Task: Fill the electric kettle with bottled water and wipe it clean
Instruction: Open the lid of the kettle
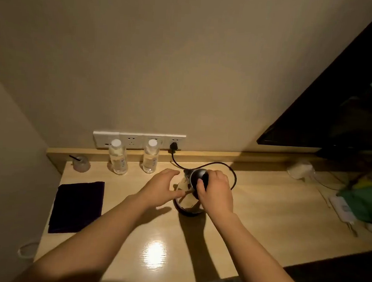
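A steel electric kettle (187, 198) with a black lid stands on its base near the middle of the wooden desk (263, 212). My right hand (215, 192) grips the kettle's top at the lid and handle. My left hand (160, 188) rests flat against the kettle's left side, fingers spread. Two clear water bottles with white caps stand by the wall, one on the left (118, 157) and one on the right (150, 157), both capped. A dark folded cloth (77, 207) lies flat at the desk's left.
The kettle's black cord (223, 165) loops behind it to a plug in the white wall socket strip (139, 140). A small plastic cup with a straw (81, 163) sits far left. Green packaging (365, 204) and white items crowd the right end. A dark screen hangs upper right.
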